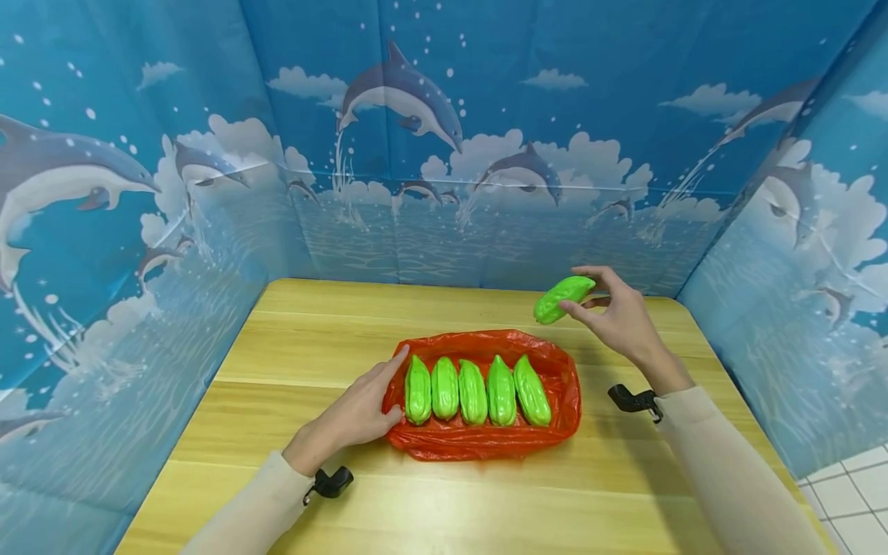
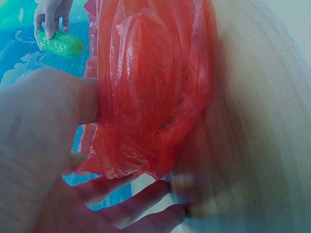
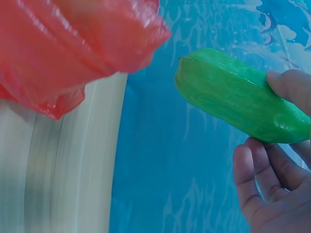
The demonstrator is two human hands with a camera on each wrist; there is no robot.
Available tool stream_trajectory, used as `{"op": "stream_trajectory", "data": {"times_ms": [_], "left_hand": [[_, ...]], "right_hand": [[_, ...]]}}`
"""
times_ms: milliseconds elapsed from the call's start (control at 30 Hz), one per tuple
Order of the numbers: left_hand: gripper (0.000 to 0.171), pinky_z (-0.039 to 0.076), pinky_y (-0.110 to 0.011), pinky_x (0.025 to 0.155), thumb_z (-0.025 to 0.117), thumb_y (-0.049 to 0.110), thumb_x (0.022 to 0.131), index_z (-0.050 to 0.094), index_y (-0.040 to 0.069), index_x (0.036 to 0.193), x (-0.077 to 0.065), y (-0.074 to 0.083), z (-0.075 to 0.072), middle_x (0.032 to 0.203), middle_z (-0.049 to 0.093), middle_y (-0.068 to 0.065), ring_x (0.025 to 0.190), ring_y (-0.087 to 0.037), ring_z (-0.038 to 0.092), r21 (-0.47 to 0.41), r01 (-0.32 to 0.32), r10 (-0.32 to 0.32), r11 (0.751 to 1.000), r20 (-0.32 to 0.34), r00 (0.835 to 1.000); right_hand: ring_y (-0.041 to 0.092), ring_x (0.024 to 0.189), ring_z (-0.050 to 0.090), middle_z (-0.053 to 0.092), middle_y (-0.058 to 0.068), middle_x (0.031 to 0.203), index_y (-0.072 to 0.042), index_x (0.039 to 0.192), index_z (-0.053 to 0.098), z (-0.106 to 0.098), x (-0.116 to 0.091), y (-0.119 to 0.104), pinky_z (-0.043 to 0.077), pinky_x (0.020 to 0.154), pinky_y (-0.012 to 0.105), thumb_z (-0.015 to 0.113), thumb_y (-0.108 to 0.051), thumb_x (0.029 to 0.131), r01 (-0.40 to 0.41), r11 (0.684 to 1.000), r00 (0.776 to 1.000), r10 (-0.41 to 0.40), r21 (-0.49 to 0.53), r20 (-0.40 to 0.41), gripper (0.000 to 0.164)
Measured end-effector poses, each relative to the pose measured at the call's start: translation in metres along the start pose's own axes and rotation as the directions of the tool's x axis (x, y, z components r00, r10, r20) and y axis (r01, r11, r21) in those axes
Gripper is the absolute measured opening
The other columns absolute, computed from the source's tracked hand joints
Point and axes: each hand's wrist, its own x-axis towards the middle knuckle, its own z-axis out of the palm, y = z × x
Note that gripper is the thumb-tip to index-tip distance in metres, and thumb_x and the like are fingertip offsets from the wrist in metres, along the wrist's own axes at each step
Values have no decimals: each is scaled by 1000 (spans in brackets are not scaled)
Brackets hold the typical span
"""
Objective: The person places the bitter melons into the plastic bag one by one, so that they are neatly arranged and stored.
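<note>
A red plastic bag (image 1: 479,443), opened out like a shallow tray, sits mid-table with several glossy green ribbed gourds (image 1: 473,393) side by side in it. At its left end rests my left hand (image 1: 357,405), index finger along the rim and thumb nearer me. In the left wrist view, its straight, spread fingers (image 2: 146,199) reach past the bag's crinkled end. My right hand (image 1: 617,312) pinches another green gourd (image 1: 563,299) between thumb and fingers, raised beyond the bag's far right corner. The right wrist view shows this gourd (image 3: 238,94) tilted, its blunt end free.
The bag stands on a light wood-grain table (image 1: 312,339). Blue dolphin-print curtains (image 1: 479,231) enclose the table at the back and both sides. White floor tiles (image 1: 860,493) show at the lower right. Each wrist wears a black camera mount (image 1: 634,399).
</note>
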Motion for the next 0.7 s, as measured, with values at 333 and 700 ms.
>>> {"op": "stream_trajectory", "data": {"times_ms": [333,700], "left_hand": [[103,50,-61,135,76,12,105,18,20,189,2,-1,0,185,45,-20,166,-43,53,3,-1,1,1000,4,1000],[104,49,-63,135,77,11,104,18,18,189,2,-1,0,185,45,-22,166,-45,53,3,-8,8,1000,11,1000]], "right_hand": [[9,114,67,74,15,131,-10,162,62,6,-5,-21,56,93,6,87,-19,107,54,998,999,-54,12,-2,61],[34,126,73,75,16,141,-13,166,60,13,-11,-37,68,104,41,83,-20,110,85,996,995,-85,5,53,61]]}}
